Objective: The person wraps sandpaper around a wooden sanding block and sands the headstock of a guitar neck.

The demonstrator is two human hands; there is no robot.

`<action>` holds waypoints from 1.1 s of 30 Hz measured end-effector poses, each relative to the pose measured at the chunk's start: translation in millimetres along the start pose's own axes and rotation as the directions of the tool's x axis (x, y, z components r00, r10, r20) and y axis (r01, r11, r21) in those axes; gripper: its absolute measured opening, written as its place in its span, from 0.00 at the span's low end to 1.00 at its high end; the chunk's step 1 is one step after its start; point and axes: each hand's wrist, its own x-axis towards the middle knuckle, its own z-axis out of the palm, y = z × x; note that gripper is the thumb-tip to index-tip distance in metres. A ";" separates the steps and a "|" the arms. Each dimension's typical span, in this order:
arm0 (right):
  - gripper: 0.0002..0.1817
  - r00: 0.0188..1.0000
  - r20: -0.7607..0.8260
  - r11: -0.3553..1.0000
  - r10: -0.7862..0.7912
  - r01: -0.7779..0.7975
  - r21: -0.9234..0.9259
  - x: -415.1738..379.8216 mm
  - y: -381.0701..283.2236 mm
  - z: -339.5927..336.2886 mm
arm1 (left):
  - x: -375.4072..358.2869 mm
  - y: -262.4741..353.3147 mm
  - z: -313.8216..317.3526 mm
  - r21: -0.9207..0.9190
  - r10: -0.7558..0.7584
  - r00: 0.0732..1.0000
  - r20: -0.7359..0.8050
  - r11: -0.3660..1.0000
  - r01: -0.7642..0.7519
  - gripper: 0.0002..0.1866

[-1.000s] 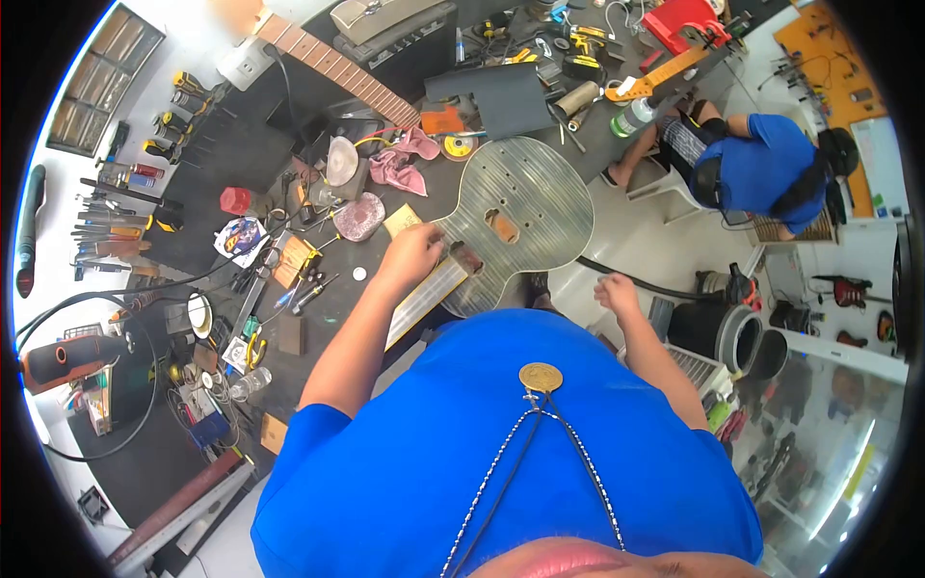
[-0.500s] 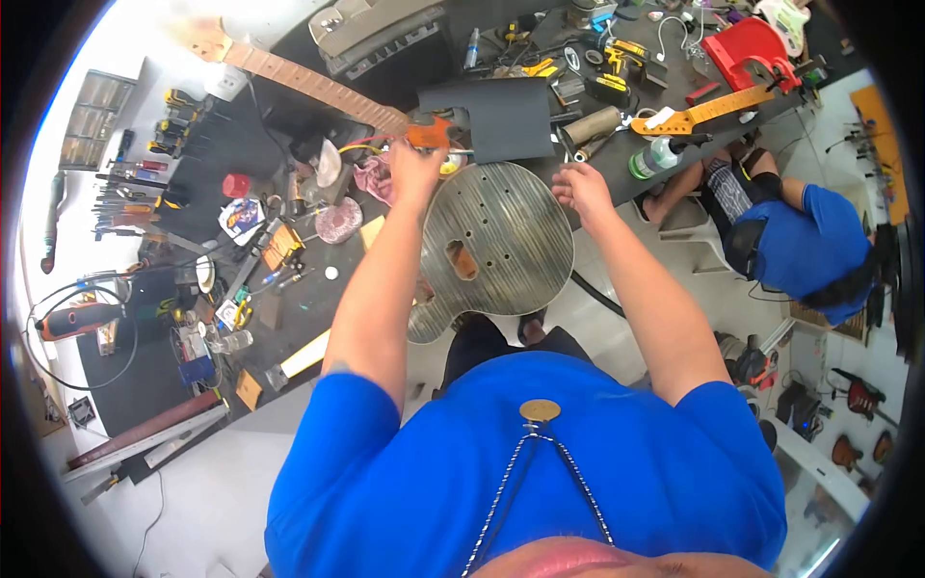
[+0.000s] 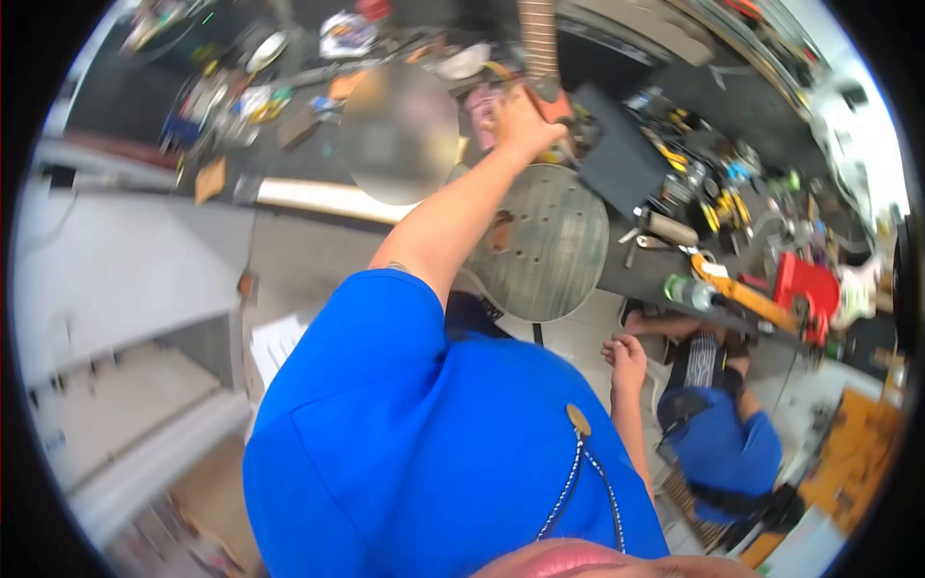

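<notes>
My left hand (image 3: 525,123) is closed around the reddish-brown heel end of a guitar neck (image 3: 540,43), whose fretted board runs up out of the view. Below that hand is a guitar body (image 3: 559,246) with grey-green streaked grain, several small holes and a brown cut-out. Its upper edge meets the bench edge, and my left forearm hides part of its left side. My right hand (image 3: 626,358) hangs low beside my torso, apart from the body, fingers loosely bent with nothing in them. A pink cloth (image 3: 482,108) lies beside my left hand.
On the dark bench are a black sheet (image 3: 624,159), a yellow drill (image 3: 725,212), a spray bottle (image 3: 686,289), another guitar neck (image 3: 747,297) and a red stand (image 3: 807,289). A seated person in blue (image 3: 723,443) is at right. A blurred round patch covers part of the bench.
The view has swung left, so the bench appears rotated. My right hand has dropped from beside the guitar body to near my torso. My left hand stays at the neck's heel.
</notes>
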 end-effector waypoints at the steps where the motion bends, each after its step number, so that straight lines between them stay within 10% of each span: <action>1: 0.10 0.998 0.048 0.999 -0.028 0.030 -0.038 3.4 -2.4 3.1 | -16.0 0.3 -41.6 -0.043 -0.012 1.000 -0.008 0.999 0.012 0.56; 3: 0.10 0.981 0.168 0.989 -0.094 0.112 -0.098 16.1 -14.0 11.4 | -30.9 -52.8 -72.3 -0.350 0.156 0.969 -0.190 0.912 -0.215 0.56; 11: 0.10 0.618 0.731 0.696 -0.289 0.660 -0.283 77.1 -135.1 188.8 | -163.2 -242.0 -252.3 -0.360 -0.393 0.712 -0.582 0.909 0.208 0.53; 14: 0.14 0.436 0.832 0.455 -0.343 0.852 -0.258 66.0 -187.5 286.9 | -191.8 -305.2 -276.4 -0.420 -0.532 0.548 -0.645 0.847 0.327 0.52; 19: 0.30 0.142 0.851 -0.014 -0.505 0.985 -0.173 48.6 -195.2 435.7 | -181.0 -377.5 -267.7 -0.389 -0.632 0.559 -0.537 0.773 0.500 0.55; 22: 0.35 0.161 0.860 -0.135 -0.484 0.958 -0.255 28.8 -183.7 484.1 | -158.7 -399.7 -251.3 -0.298 -0.608 0.592 -0.529 0.787 0.540 0.56; 25: 0.37 0.463 0.874 -0.060 -0.147 0.878 -0.475 23.8 -187.1 505.3 | -142.4 -400.1 -244.4 -0.236 -0.613 0.608 -0.505 0.775 0.586 0.56; 33: 0.30 0.493 0.865 -0.068 -0.089 0.864 -0.499 7.8 -210.9 505.6 | -115.0 -392.6 -250.5 -0.220 -0.558 0.728 -0.399 0.829 0.515 0.52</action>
